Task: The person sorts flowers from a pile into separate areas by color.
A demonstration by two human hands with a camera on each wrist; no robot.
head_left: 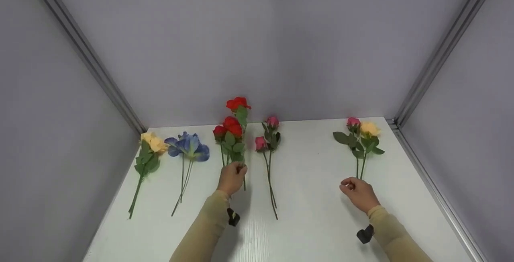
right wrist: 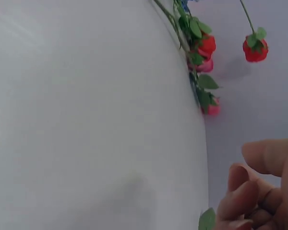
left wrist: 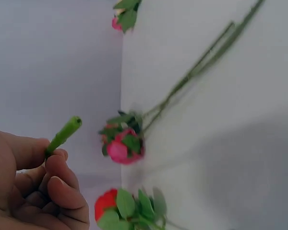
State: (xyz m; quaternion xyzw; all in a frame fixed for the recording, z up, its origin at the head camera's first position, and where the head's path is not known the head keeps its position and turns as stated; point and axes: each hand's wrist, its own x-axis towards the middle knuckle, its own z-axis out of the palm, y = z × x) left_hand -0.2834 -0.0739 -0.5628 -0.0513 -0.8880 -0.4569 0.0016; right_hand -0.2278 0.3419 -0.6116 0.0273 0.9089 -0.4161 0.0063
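Note:
My left hand pinches a green stem between thumb and fingertips, its cut end poking out in the left wrist view. At the stem's other end is a red rose, raised apart from the others in the right wrist view. Two more red roses lie by this hand. To their right lie two pink roses with crossing stems. My right hand hovers with loosely bent fingers, a gap between thumb and forefinger, nothing in it. Just beyond it lie a pink rose and a yellow rose.
Blue flowers on thin stems and a bunch of yellow roses lie at the left of the white table. Grey panels wall in the back and both sides, with metal profiles at the corners.

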